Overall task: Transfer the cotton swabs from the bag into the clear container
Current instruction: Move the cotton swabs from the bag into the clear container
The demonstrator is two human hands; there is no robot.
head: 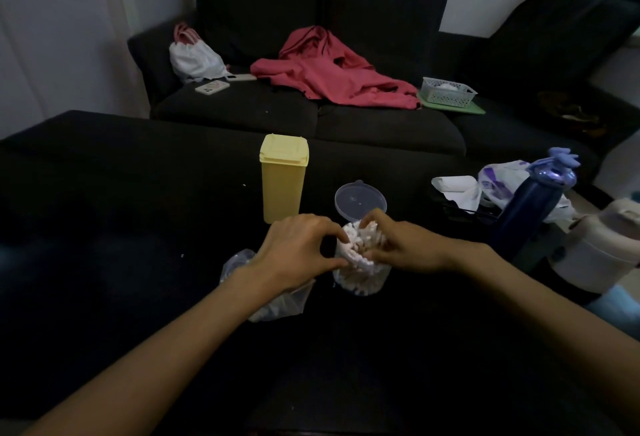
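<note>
Most of the cotton swabs (360, 255) already stood heaped in the clear container (362, 279) on the dark table (138, 262), piled above its rim. My right hand (391, 245) curled over the heap, fingers pressing and gathering the tips; my left hand (301, 248) pinched thumb and forefinger at the container's near edge. The bag (277, 304) lay slack just beside it under my left wrist, with what looked like some swabs left inside. I judged the job nearly done: settle the pile, empty the bag, then fit the lid (360, 200) lying behind
</note>
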